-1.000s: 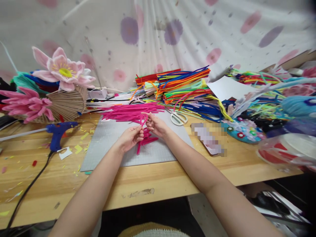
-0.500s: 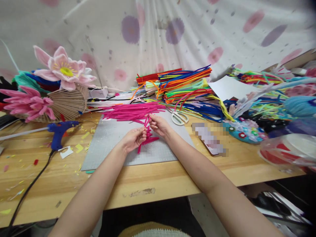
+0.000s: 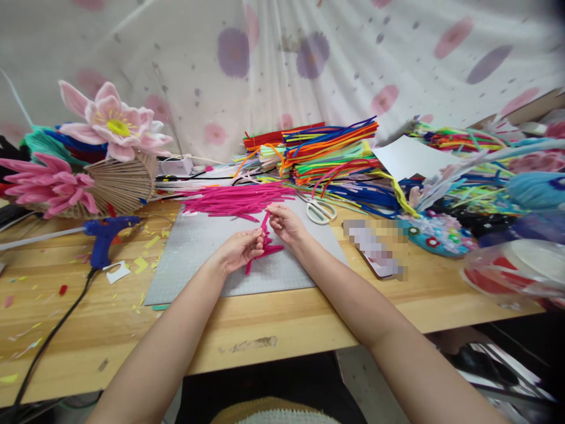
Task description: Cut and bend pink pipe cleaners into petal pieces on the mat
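Observation:
Between my two hands is a short, magenta pipe cleaner point(image 3: 265, 222), slanted and looking folded narrow. My left hand point(image 3: 242, 248) pinches its lower end between thumb and fingers. My right hand point(image 3: 285, 224) is closed on its upper end with the fingertips. Just below and behind them, a small heap of magenta pipe cleaner pieces point(image 3: 271, 250) lies on the grey cutting mat point(image 3: 189, 265), partly hidden by my left hand. A large pile of long magenta pipe cleaners point(image 3: 229, 200) spreads over the mat's far edge.
White-handled scissors point(image 3: 321, 212) lie right of the pile. A blue glue gun point(image 3: 102, 238) with a black cord stands at left, below pipe cleaner flowers point(image 3: 117, 126). Bundles of coloured pipe cleaners point(image 3: 331, 153) line the back. A phone-like object point(image 3: 373, 247), blurred out, and a plastic tub point(image 3: 516, 271) are at right.
The magenta pipe cleaner showed an open loop between my hands and now looks pressed into a narrow strip. My left hand has shifted very slightly; both hands keep hold.

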Available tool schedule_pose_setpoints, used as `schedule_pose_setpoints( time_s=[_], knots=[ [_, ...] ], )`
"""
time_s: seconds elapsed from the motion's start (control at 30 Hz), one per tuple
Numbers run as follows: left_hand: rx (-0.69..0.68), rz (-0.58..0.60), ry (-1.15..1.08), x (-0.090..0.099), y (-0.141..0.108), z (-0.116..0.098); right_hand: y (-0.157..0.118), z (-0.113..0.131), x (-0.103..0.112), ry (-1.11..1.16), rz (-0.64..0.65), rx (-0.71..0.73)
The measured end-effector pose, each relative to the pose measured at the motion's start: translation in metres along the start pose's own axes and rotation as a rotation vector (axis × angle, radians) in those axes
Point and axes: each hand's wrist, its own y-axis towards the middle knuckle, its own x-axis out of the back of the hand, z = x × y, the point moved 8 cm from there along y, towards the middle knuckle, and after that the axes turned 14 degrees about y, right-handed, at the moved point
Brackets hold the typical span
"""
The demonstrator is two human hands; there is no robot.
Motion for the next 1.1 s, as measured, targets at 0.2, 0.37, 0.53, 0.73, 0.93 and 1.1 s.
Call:
schedule_pose_setpoints(
  time_s=[0.2,0.37,0.53,0.73,0.93,1.1],
  knots=[
    [-0.011,-0.142,0.111,0.019,-0.006,-0.010,0.001,0.006,0.003,-0.170,0.026,0.083],
    [-0.089,-0.272,0.321,0.041,-0.012,-0.024,-0.001,0.007,0.001,-0.445,0.125,0.126],
    [-0.026,-0.284,0.521,0.047,-0.018,-0.028,-0.006,0.008,-0.005,-0.550,0.155,0.166],
    [0.013,-0.321,0.802,0.069,-0.021,-0.030,-0.007,-0.006,-0.008,-0.779,0.265,0.118],
    [-0.171,-0.890,1.177,0.109,-0.031,-0.065,-0.009,-0.016,-0.009,-0.893,0.354,0.101],
    [-0.314,-1.014,1.548,0.087,-0.015,-0.087,-0.009,-0.003,-0.004,-0.844,0.261,0.218]
  ],
)
